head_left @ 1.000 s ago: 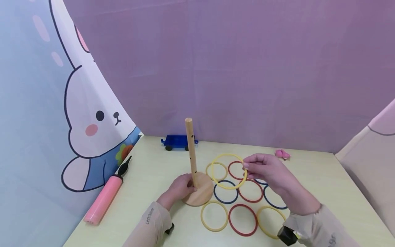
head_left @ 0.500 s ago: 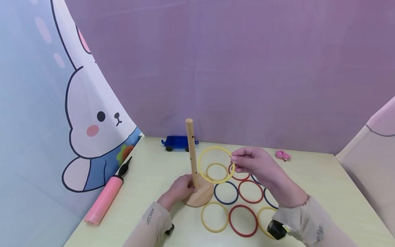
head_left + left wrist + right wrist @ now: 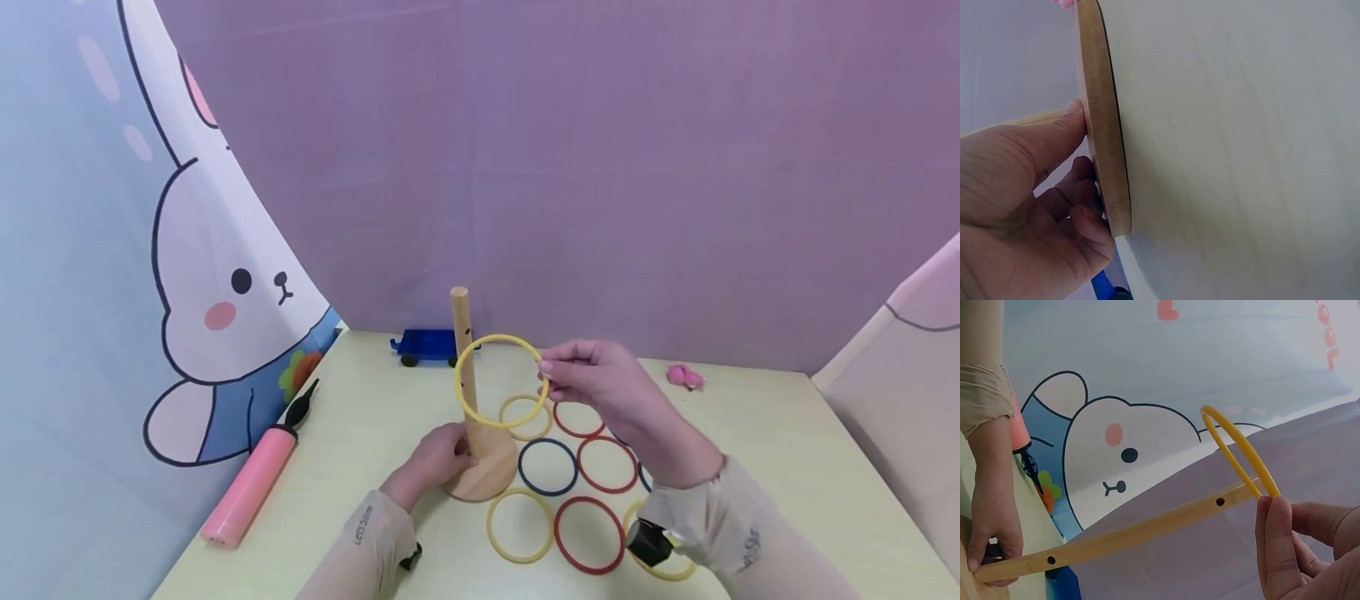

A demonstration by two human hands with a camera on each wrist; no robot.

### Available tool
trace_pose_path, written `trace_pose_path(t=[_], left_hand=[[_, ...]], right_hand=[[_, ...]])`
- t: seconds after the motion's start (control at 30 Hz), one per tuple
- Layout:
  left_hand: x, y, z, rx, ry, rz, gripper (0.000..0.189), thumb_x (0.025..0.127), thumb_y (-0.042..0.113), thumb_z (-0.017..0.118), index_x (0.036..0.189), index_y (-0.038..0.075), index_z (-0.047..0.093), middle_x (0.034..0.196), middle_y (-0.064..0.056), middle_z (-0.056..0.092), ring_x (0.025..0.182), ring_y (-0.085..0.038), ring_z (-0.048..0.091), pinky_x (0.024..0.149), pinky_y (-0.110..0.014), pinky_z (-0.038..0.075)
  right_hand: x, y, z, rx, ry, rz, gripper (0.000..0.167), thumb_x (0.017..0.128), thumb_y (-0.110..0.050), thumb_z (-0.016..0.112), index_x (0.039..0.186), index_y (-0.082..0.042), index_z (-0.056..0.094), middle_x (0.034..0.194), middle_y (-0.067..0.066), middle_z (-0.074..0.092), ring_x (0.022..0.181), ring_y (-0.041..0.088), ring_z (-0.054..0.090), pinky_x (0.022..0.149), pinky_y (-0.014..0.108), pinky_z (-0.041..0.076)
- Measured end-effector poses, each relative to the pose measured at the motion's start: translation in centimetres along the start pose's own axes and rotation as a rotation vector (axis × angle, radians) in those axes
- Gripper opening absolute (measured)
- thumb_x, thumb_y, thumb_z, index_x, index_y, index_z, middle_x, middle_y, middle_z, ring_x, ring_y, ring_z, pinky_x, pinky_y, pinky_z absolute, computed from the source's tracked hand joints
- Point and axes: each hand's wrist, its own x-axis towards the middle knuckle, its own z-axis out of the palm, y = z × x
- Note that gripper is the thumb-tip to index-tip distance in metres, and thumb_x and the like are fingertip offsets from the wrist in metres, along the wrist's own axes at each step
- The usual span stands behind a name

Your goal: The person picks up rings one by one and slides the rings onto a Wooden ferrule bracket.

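Observation:
A wooden post (image 3: 461,333) rises from a round wooden base (image 3: 491,475) on the table. My left hand (image 3: 435,458) holds this stand low down, fingers curled about the post's foot. In the left wrist view its thumb (image 3: 1063,131) presses the base, with curled fingers near the edge. My right hand (image 3: 600,379) pinches a yellow ring (image 3: 457,379) by its right side between thumb and fingertips. Raised and tilted, the ring overlaps the post in the head view. The right wrist view shows the ring (image 3: 1250,453) close to the post's upper end.
Several rings lie flat right of the base, among them a red ring (image 3: 589,572), a blue ring (image 3: 548,494) and a yellow ring (image 3: 520,561). Behind the post is a blue toy wagon (image 3: 427,343). A pink pump (image 3: 251,487) lies left; a small pink object (image 3: 685,377) lies back right.
My right hand has carried the yellow ring left and upward, from above the lying rings to the post. The left hand and stand have stayed put.

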Motion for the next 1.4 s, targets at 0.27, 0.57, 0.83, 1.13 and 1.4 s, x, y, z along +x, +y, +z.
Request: trace_pose_path(t=[0.27, 0.57, 0.83, 1.13, 1.4], left_hand=[[0.2, 0.0, 0.0, -0.008, -0.009, -0.029, 0.018, 0.084, 0.015, 0.076, 0.095, 0.009, 0.063, 0.078, 0.001, 0.053, 0.071, -0.015, 0.049, 0.064, -0.03, 0.043], [0.2, 0.3, 0.0, -0.025, -0.015, -0.043, 0.024, 0.084, 0.013, 0.077, 0.103, 0.007, 0.065, 0.081, 0.001, 0.056, 0.074, -0.015, 0.052, 0.067, -0.032, 0.046], [-0.1, 0.3, -0.1, -0.039, -0.012, -0.03, 0.028, 0.084, 0.012, 0.076, 0.108, 0.005, 0.065, 0.082, 0.001, 0.058, 0.075, -0.015, 0.052, 0.069, -0.033, 0.047], [0.0, -0.5, 0.1, -0.022, -0.006, -0.016, 0.025, 0.084, 0.014, 0.076, 0.105, 0.006, 0.064, 0.081, 0.001, 0.057, 0.075, -0.016, 0.052, 0.069, -0.034, 0.046], [-0.2, -0.3, 0.0, -0.036, 0.003, 0.028, 0.027, 0.083, 0.012, 0.076, 0.106, 0.004, 0.064, 0.082, 0.001, 0.057, 0.075, -0.015, 0.052, 0.068, -0.033, 0.046]], right_hand=[[0.6, -0.5, 1.0, 0.022, 0.016, -0.015, 0.022, 0.092, -0.002, 0.065, 0.109, 0.011, 0.061, 0.086, 0.008, 0.068, 0.072, 0.013, 0.067, 0.072, 0.027, 0.058], [1.3, -1.5, 1.9, 0.08, 0.061, -0.016, 0.02, 0.092, -0.002, 0.066, 0.108, 0.01, 0.062, 0.085, 0.008, 0.069, 0.072, 0.014, 0.067, 0.073, 0.027, 0.058], [1.6, -2.7, 2.3, 0.104, 0.084, -0.03, 0.025, 0.091, -0.002, 0.067, 0.111, 0.01, 0.061, 0.087, 0.009, 0.068, 0.074, 0.014, 0.067, 0.076, 0.028, 0.058], [2.5, -3.6, 3.3, 0.103, 0.131, -0.035, 0.024, 0.091, -0.004, 0.068, 0.11, 0.008, 0.061, 0.09, 0.01, 0.067, 0.075, 0.016, 0.066, 0.078, 0.029, 0.058], [3.3, -3.4, 3.8, 0.161, 0.173, -0.019, 0.021, 0.091, -0.006, 0.068, 0.108, 0.006, 0.063, 0.087, 0.008, 0.067, 0.072, 0.015, 0.066, 0.076, 0.029, 0.058]])
